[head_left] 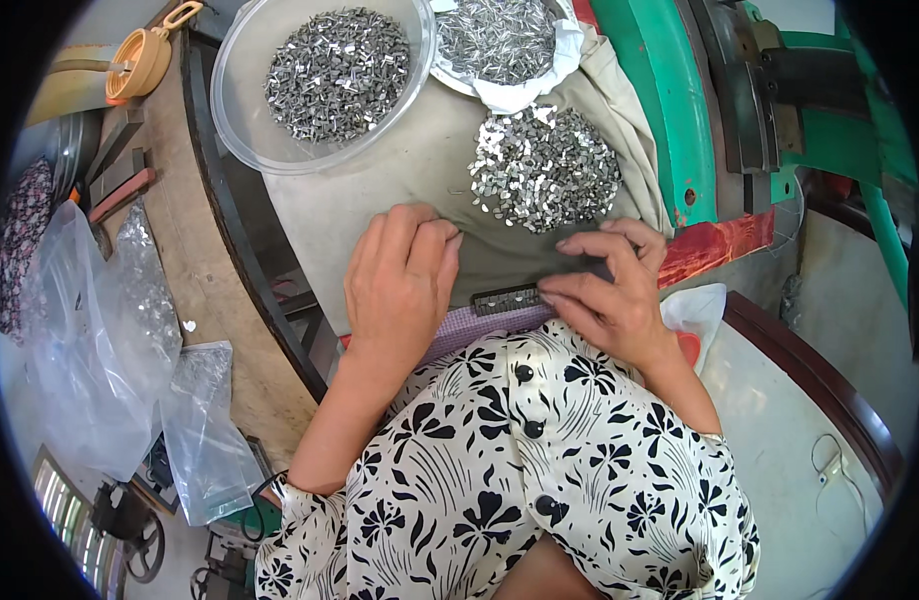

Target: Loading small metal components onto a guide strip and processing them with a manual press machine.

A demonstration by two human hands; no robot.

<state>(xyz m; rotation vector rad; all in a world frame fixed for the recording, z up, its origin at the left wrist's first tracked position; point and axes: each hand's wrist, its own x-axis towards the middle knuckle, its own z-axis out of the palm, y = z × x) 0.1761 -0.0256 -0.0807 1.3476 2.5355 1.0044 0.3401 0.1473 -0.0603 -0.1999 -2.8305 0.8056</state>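
A dark slotted metal strip (506, 300) lies across the cloth-covered surface close to my body, with small parts along it. At its right end my right hand (615, 290) bends over, thumb and forefinger close together at the strip and other fingers apart. Anything small between those fingertips is too hidden to name. My left hand (402, 275) rests on the cloth left of the strip, fingers curled and thumb pressed to the forefinger; what they hold, if anything, cannot be seen. Beyond my hands is a loose pile of small grey metal pieces (550, 170).
A clear plastic tub (225, 105) of short metal parts stands far left, beside a lined bowl of thin metal pins (495, 40). A green machine (660, 100) borders the right. At left, a wooden bench (215, 290) carries plastic bags (205, 430).
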